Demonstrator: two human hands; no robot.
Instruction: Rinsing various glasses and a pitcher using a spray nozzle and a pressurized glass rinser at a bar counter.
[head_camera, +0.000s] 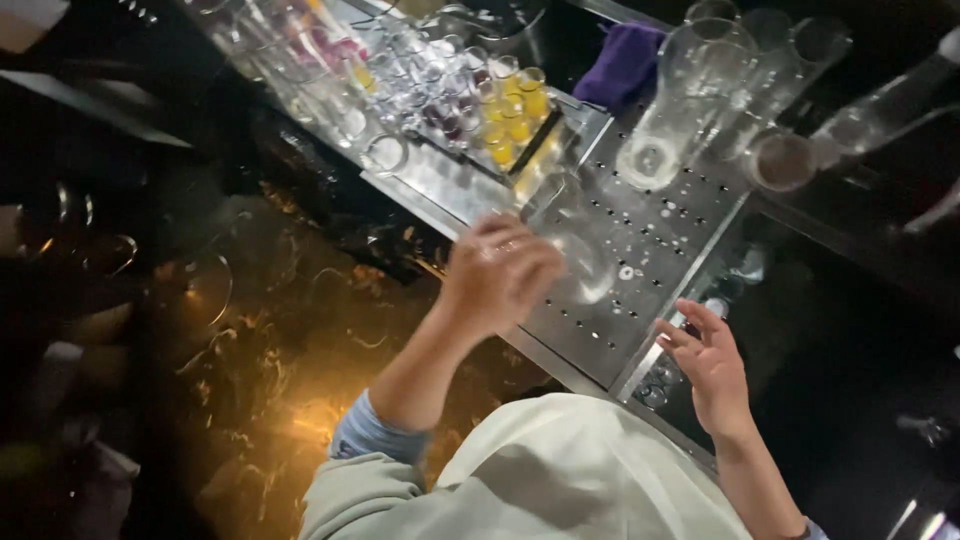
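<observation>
Glass (570, 240): left hand (497, 270) has closed its grip around it over the perforated tray (660, 235). Keep it steady. Right hand (710, 360) open, empty, resting at tray edge.

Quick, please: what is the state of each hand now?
Left hand: closed around a clear glass over the metal drain tray.
Right hand: open, holding nothing, at the tray's edge.

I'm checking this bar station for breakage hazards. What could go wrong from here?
1. The left hand holds a clear glass over the perforated metal tray; a wet grip might slip.
2. Tall glasses stand crowded nearby and could be knocked.
3. The filled shot glasses could spill if bumped.
</observation>
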